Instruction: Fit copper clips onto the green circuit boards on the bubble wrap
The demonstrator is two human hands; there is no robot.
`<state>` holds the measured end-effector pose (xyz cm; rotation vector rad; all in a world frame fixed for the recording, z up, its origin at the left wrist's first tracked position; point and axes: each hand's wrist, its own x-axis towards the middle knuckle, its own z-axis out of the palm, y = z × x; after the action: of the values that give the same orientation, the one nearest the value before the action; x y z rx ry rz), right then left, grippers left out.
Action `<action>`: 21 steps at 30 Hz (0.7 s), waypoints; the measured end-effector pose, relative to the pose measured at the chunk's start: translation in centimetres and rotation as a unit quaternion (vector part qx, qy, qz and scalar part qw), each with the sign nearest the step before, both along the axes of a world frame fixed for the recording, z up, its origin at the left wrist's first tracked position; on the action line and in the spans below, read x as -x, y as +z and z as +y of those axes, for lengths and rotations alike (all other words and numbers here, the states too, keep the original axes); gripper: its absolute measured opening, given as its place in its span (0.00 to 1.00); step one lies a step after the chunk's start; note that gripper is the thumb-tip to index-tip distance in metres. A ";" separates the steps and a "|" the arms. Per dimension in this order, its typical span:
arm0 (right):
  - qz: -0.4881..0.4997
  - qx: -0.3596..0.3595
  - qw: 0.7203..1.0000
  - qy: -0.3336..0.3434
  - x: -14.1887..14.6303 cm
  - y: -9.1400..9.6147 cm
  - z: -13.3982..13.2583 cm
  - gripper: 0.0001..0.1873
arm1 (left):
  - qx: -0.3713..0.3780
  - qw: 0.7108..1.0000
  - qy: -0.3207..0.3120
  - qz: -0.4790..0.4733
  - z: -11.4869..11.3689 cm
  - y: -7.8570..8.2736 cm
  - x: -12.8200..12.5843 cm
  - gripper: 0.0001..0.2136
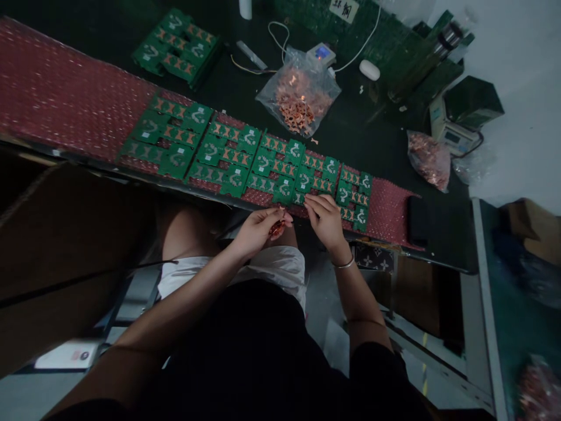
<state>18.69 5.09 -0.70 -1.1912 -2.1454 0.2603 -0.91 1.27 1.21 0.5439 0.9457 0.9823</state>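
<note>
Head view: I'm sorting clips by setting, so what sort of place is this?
Probably an electronics assembly workshop: a row of green circuit boards lies on red bubble wrap along a dark workbench, with a clear bag of small copper pieces behind it.

This is an electronics assembly workshop: green circuit boards (pixel 277 166) line a long workbench (pixel 372 146) on red bubble wrap (pixel 65 82), near a plastic bag (pixel 322 93) of copper-coloured pieces (pixel 297 111).
</note>
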 end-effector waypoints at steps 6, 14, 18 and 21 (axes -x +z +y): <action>-0.022 -0.013 1.000 0.006 -0.1 -0.1 0.0 0.13 | 0.002 1.000 -0.001 -0.004 0.0 -0.2 0.2 0.17; -0.092 -0.026 0.995 -0.009 0.1 -0.5 -0.4 0.16 | 0.002 1.000 0.000 -0.007 0.0 -0.3 0.2 0.16; -0.137 -0.029 0.990 -0.018 0.3 -0.2 -0.7 0.16 | -0.003 1.000 0.000 -0.004 -0.1 -0.2 0.4 0.14; -0.165 -0.026 0.985 -0.044 0.4 0.8 -0.9 0.13 | -0.006 1.000 0.003 -0.002 -0.1 -0.1 0.5 0.14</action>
<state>18.30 4.14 0.06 -1.3719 -2.3549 -0.0361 -1.45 1.16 1.07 0.5484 0.9382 0.9941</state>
